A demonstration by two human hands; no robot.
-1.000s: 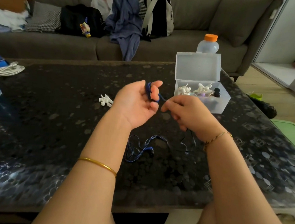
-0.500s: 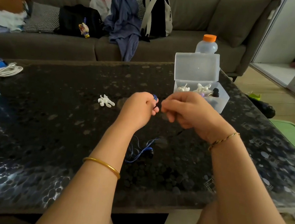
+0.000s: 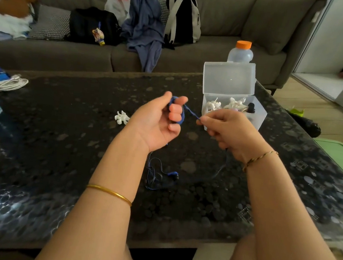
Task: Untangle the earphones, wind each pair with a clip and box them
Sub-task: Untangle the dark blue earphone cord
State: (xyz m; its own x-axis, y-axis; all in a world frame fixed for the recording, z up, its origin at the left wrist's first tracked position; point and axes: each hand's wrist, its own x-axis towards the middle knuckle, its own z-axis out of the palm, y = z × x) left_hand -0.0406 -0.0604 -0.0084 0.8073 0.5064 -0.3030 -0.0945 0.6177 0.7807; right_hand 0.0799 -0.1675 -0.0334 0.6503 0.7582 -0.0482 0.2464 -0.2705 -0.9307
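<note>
Blue earphone cord (image 3: 192, 112): another loop gained, wound round left grip (image 3: 154, 121), fingers curled holding it.
Right grip (image 3: 230, 130): pinches cord taut; white clip (image 3: 121, 117) unused.

Left hand (image 3: 156, 120) turned palm-up again; blue cord (image 3: 191, 111) loops visible round fingers.

A blue earphone cord (image 3: 192, 111) was looped round fingers of the left hand (image 3: 154, 125) and pinched by the right hand (image 3: 230, 132). The rest was spread on the table (image 3: 58, 138).

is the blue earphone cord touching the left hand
Touching. The head view shows the blue earphone cord looped around the curled fingers of the left hand.
</note>
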